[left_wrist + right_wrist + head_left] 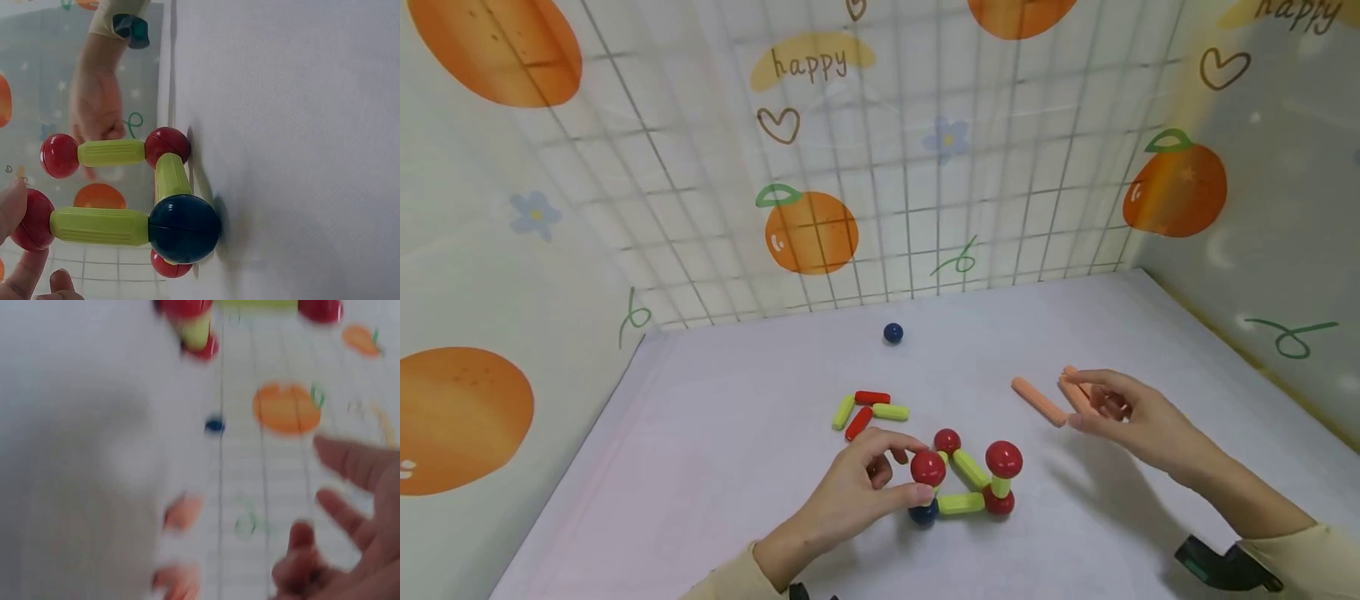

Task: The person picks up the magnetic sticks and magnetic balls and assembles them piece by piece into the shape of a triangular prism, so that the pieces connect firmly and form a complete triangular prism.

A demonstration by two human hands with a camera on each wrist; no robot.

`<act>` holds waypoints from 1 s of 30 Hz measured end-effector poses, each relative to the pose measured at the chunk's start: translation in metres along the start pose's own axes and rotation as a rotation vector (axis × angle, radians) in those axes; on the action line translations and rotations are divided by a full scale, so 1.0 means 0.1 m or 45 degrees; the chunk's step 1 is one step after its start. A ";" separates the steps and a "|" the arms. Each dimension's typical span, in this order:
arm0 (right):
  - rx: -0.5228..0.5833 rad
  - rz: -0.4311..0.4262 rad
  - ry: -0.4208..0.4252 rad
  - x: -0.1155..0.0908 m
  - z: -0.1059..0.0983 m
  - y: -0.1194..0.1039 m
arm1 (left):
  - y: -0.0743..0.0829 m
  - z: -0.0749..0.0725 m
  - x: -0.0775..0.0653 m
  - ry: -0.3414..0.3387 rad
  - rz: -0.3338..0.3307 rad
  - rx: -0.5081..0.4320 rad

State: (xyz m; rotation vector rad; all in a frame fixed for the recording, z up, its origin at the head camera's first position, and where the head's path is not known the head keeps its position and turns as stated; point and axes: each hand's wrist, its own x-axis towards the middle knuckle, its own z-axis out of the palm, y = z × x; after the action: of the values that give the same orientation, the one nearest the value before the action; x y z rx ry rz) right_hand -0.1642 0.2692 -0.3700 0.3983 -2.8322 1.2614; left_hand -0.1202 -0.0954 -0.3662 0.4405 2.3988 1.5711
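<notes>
My left hand (859, 479) pinches a glossy red ball (928, 468) between thumb and fingers. That ball tops an upright yellow-green rod (100, 225), whose foot meets a dark blue ball (184, 229) on the table. Further yellow-green rods (961, 503) link the blue ball to red balls in a low frame. A second upright at the frame's right corner carries another red ball (1003, 459). My right hand (1142, 425) hovers by the salmon-orange rods (1037, 401), thumb and fingers apart; in the blurred right wrist view nothing lies between them.
Short red (872, 398) and yellow-green rods (891, 412) lie loose beyond my left hand. A single dark blue ball (892, 333) sits farther back on the white table (700, 450). Printed curtains (700, 167) with oranges enclose the back and sides.
</notes>
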 end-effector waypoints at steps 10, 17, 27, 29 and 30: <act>-0.286 0.315 0.044 0.18 -0.17 0.54 | -0.01 -0.02 -0.01 -0.002 0.002 -0.020; -0.338 0.357 0.034 0.23 -0.20 0.60 | -0.01 -0.03 -0.02 0.002 -0.012 -0.004; -0.435 0.327 0.094 0.25 -0.22 0.60 | -0.02 -0.03 -0.02 0.002 0.000 0.007; -0.439 0.327 0.096 0.26 -0.20 0.61 | -0.02 -0.03 -0.02 -0.001 0.001 0.005; -0.436 0.331 0.089 0.27 -0.20 0.61 | -0.02 -0.03 -0.02 -0.003 0.001 0.005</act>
State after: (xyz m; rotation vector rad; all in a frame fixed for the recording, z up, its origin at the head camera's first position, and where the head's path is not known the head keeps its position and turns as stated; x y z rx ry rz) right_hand -0.2064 0.3168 -0.3978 -0.0248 -3.0285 0.7670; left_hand -0.1196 -0.0993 -0.3669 0.4432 2.4006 1.5659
